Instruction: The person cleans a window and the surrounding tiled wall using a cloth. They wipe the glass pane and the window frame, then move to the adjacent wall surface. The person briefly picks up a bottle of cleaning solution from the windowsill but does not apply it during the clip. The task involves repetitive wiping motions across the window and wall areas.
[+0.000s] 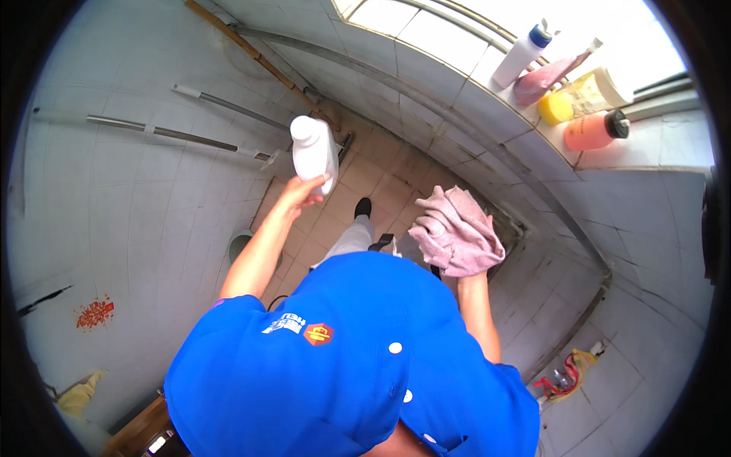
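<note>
A white plastic bottle [313, 149] with a round white cap is gripped near its base by my left hand [301, 192]. It is held up in front of a tiled wall, cap pointing away from me. On the right, a crumpled pinkish cloth [454, 231] drapes over my right hand [490, 220], which bears it from below. Most of that hand is hidden under the cloth; only a bit of finger shows at its edge.
On the tiled window ledge [639, 151] stand a white bottle with a blue cap [519, 60], a pink pouch [539, 84], a yellow container [588, 97] and a pink bottle [591, 131]. A bamboo pole [257, 56] leans in the corner. A grey bucket [240, 245] stands left on the tiled floor [365, 165].
</note>
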`<state>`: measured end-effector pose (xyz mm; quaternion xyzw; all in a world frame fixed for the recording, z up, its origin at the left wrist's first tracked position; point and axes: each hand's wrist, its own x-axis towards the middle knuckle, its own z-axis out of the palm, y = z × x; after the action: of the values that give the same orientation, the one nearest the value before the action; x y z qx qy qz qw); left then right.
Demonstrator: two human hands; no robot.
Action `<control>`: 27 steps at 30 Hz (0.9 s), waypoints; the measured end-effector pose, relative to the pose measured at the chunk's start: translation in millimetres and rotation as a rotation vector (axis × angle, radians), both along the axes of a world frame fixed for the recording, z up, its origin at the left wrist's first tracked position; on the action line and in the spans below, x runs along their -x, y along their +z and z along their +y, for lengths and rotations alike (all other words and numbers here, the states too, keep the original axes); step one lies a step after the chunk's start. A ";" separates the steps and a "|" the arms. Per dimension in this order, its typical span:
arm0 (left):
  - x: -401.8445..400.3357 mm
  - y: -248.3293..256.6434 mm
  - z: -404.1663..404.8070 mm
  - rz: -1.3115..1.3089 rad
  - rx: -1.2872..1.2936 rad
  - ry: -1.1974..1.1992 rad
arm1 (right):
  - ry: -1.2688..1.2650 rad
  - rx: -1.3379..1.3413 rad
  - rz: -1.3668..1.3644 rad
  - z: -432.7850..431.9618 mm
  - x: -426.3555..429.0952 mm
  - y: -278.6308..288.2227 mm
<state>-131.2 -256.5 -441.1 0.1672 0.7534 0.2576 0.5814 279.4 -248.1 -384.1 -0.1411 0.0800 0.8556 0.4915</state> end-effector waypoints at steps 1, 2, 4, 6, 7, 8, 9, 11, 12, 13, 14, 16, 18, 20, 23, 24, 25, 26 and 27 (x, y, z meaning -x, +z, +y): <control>3.4 -34.5 -7.4 -0.024 0.065 0.027 | -0.032 0.069 0.044 0.3 2.8 -3.9; 8.0 -66.2 -14.7 -0.048 0.128 0.057 | -0.018 -0.001 -0.108 -4.9 7.6 -19.0; 17.9 -127.2 -23.5 -0.040 0.197 0.044 | -0.035 -0.006 -0.134 -10.3 14.7 -39.8; 23.6 -196.7 -28.2 -0.013 0.297 0.033 | -0.031 0.024 -0.210 -25.4 13.6 -77.5; 15.6 -223.1 -29.7 0.015 0.325 0.044 | -0.027 0.050 -0.258 -36.6 6.1 -98.3; 7.5 -247.9 -31.6 0.043 0.353 0.053 | -0.018 0.074 -0.261 -41.2 0.2 -119.6; -1.0 -273.5 -40.2 0.007 0.352 0.075 | 0.012 0.096 -0.264 -38.9 -7.7 -140.5; -11.2 -313.7 -38.5 0.008 0.335 0.065 | 0.030 0.134 -0.176 -41.5 -6.7 -157.6; -18.9 -335.5 -39.5 -0.001 0.327 0.063 | 0.043 0.153 -0.140 -40.8 -7.4 -162.6; -22.6 -357.7 -42.1 -0.024 0.293 0.058 | 0.054 0.173 -0.102 -41.7 -8.4 -164.8; -25.6 -380.0 -42.8 -0.048 0.259 0.054 | 0.066 0.193 -0.064 -43.0 -10.8 -169.7; -35.3 -402.7 -31.1 -0.051 0.221 0.019 | 0.124 0.224 -0.074 -40.5 -14.5 -181.4; -40.7 -423.0 -22.1 -0.016 0.219 -0.044 | 0.149 0.218 -0.063 -37.3 -12.1 -191.1; -43.2 -439.1 -20.6 -0.023 0.193 -0.044 | 0.157 0.230 -0.082 -38.3 -16.4 -198.9; -44.7 -470.1 -15.6 0.033 0.150 -0.057 | 0.152 0.269 -0.173 -51.2 -34.5 -211.1; -47.4 -479.8 -14.1 0.057 0.137 -0.062 | 0.154 0.282 -0.206 -55.8 -40.7 -215.0; -45.7 -489.6 -13.0 0.043 0.164 -0.080 | 0.154 0.291 -0.238 -58.9 -45.2 -216.6; -46.4 -499.6 -12.1 0.048 0.136 -0.094 | 0.154 0.295 -0.267 -60.4 -48.6 -220.8; -45.0 -514.6 -17.4 0.054 0.109 -0.107 | 0.152 0.301 -0.290 -62.7 -50.8 -223.4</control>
<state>-86.2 -273.9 -955.7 0.1822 0.7717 0.1799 0.5822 330.2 -310.8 -607.5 -0.3400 0.1243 0.8394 0.4055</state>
